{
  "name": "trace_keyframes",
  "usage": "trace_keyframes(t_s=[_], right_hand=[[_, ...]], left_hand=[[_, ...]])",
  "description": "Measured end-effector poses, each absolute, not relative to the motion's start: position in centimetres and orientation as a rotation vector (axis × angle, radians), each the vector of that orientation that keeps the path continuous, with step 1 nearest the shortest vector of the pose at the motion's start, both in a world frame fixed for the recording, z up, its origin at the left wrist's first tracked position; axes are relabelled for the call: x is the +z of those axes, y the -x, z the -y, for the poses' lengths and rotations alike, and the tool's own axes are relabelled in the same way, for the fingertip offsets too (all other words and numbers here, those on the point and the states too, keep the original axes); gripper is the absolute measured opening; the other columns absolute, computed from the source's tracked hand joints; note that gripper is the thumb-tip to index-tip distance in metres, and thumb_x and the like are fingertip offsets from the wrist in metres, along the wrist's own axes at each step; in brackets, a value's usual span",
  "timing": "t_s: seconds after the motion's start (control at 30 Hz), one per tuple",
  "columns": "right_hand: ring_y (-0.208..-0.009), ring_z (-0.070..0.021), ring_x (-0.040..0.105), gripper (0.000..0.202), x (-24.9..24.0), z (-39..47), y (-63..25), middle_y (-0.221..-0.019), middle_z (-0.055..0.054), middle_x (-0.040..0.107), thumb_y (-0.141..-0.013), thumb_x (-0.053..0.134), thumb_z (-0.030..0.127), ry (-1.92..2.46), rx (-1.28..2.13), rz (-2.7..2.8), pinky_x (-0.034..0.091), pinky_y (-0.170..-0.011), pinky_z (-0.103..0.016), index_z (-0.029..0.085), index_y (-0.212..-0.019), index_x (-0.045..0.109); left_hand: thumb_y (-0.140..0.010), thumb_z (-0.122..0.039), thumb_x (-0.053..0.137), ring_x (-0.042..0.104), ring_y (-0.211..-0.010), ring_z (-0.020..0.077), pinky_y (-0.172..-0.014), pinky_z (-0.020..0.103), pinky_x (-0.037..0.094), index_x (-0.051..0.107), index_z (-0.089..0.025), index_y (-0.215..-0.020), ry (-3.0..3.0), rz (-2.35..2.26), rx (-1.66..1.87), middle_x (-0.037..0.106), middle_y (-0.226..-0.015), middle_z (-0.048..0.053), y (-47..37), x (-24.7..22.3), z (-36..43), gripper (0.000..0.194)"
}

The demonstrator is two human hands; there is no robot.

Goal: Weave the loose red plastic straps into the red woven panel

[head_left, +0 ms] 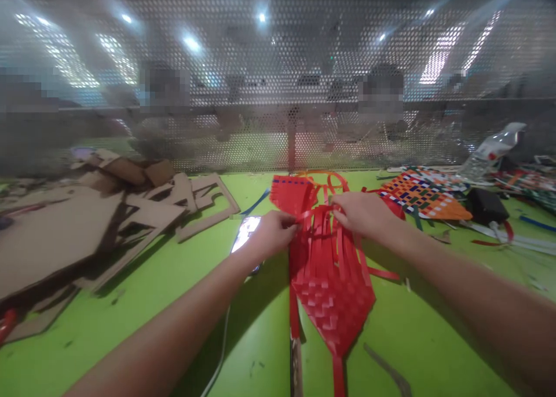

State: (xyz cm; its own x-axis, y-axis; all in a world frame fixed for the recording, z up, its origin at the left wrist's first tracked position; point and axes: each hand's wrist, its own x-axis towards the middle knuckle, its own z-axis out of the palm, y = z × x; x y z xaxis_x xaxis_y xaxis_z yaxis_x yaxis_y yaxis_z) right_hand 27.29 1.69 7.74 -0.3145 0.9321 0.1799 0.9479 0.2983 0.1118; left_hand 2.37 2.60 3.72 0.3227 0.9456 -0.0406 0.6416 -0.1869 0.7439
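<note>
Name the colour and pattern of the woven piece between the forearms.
The woven piece is red with a checkered weave; see the head view.

Overhead lights [191, 43] flare through the hazy mesh [243, 148]; the surface [434, 350] is bright, with soft shadows beneath the arms [174, 319]. The phone [246, 233] screen is blown out. Outer edges look stretched and soft.
</note>
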Motion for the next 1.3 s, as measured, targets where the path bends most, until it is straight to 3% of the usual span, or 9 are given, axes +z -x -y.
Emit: trace_keyframes(t_s=[0.2, 0.33, 0.47, 0.57, 0.7, 0.83, 0.97, 1.13, 1.3], right_hand=[[-0.078, -0.0336, 0.075, 0.030, 13.0, -2.4, -27.0, -0.090, -0.018, 0.081, -0.103, 0.048, 0.027, 1.993, -0.617, 2.251, 0.041, -0.063, -0.036, 0.018, -0.115, 0.075], [-0.081, -0.0361, 0.074, 0.039, 15.3, -3.4, -26.8, -0.092, -0.017, 0.081, -0.107, 0.039, 0.029, 1.912, -0.656, 2.115, 0.045, -0.067, -0.041, 0.019, -0.128, 0.070], [-0.111, -0.0382, 0.072, 0.041, 16.3, -5.0, -25.5, -0.125, -0.018, 0.078, -0.105, 0.048, 0.032, 1.408, -0.553, 2.102, 0.054, -0.091, -0.049, 0.018, -0.141, 0.064], [-0.142, -0.0377, 0.057, 0.043, 16.6, -5.6, -23.6, -0.151, -0.017, 0.066, -0.103, 0.050, 0.023, 1.077, -0.523, 2.225, 0.045, -0.114, -0.055, 0.018, -0.143, 0.063], [-0.157, -0.0371, 0.042, 0.048, 16.3, -5.6, -20.6, -0.159, -0.017, 0.060, -0.100, 0.046, 0.010, 0.852, -0.483, 2.439, 0.038, -0.117, -0.057, 0.015, -0.145, 0.062], [-0.141, -0.0371, 0.055, 0.039, 15.2, -5.9, -18.5, -0.131, -0.017, 0.077, -0.099, 0.047, 0.009, 0.798, -0.486, 2.550, 0.034, -0.110, -0.055, 0.016, -0.128, 0.073], [-0.120, -0.0307, 0.064, 0.038, 14.5, -7.5, -18.4, -0.116, -0.015, 0.079, -0.098, 0.047, 0.009, 0.798, -0.585, 2.662, 0.027, -0.113, -0.056, 0.016, -0.124, 0.073], [-0.102, -0.0330, 0.068, 0.049, 15.2, -10.7, -20.6, -0.117, -0.015, 0.079, -0.101, 0.052, 0.025, 1.240, -0.541, 2.571, 0.044, -0.090, -0.044, 0.022, -0.150, 0.059], [-0.087, -0.0327, 0.071, 0.037, 17.0, -15.2, -25.1, -0.103, -0.014, 0.080, -0.107, 0.045, 0.038, 1.564, -0.475, 2.363, 0.050, -0.081, -0.044, 0.024, -0.127, 0.073]], left_hand=[[-0.092, -0.044, 0.067, 0.066, -0.058, 0.0200, -0.055, 0.028, 0.045, 0.079, -0.019, -0.084, -1.879, -1.364, 0.601, 0.070, -0.063, 0.001, -2.1, 2.8, -2.7, 0.029], [-0.092, -0.039, 0.066, 0.067, -0.057, 0.0195, -0.056, 0.027, 0.045, 0.079, -0.019, -0.085, -1.887, -1.338, 0.601, 0.068, -0.062, 0.001, -2.2, 2.5, -2.7, 0.025], [-0.092, -0.039, 0.068, 0.065, -0.056, 0.0187, -0.055, 0.027, 0.044, 0.079, -0.020, -0.084, -1.901, -1.331, 0.589, 0.070, -0.063, 0.001, -2.2, 2.8, -2.4, 0.024], [-0.091, -0.040, 0.070, 0.063, -0.054, 0.0189, -0.053, 0.028, 0.043, 0.078, -0.019, -0.081, -1.893, -1.338, 0.578, 0.069, -0.060, 0.001, -2.1, 3.1, -2.0, 0.025], [-0.092, -0.050, 0.071, 0.062, -0.051, 0.0178, -0.050, 0.027, 0.042, 0.080, -0.019, -0.082, -1.859, -1.339, 0.574, 0.072, -0.063, 0.002, -1.9, 3.6, -1.6, 0.034], [-0.098, -0.066, 0.060, 0.069, -0.059, 0.0193, -0.054, 0.027, 0.046, 0.076, -0.019, -0.081, -1.803, -1.404, 0.694, 0.076, -0.069, 0.006, -1.4, 4.5, -1.8, 0.053], [-0.108, -0.066, 0.040, 0.070, -0.057, 0.0163, -0.055, 0.027, 0.049, 0.070, -0.016, -0.100, -1.725, -1.449, 0.871, 0.081, -0.090, 0.009, -0.7, 5.0, -2.7, 0.059], [-0.113, -0.056, 0.032, 0.069, -0.049, 0.0131, -0.047, 0.024, 0.047, 0.066, -0.015, -0.103, -1.615, -1.453, 0.893, 0.081, -0.099, 0.012, 0.1, 4.4, -3.7, 0.054], [-0.113, -0.050, 0.036, 0.071, -0.050, 0.0162, -0.037, 0.025, 0.040, 0.065, -0.013, -0.103, -1.525, -1.515, 0.832, 0.081, -0.101, 0.016, 0.8, 3.8, -4.3, 0.049]])
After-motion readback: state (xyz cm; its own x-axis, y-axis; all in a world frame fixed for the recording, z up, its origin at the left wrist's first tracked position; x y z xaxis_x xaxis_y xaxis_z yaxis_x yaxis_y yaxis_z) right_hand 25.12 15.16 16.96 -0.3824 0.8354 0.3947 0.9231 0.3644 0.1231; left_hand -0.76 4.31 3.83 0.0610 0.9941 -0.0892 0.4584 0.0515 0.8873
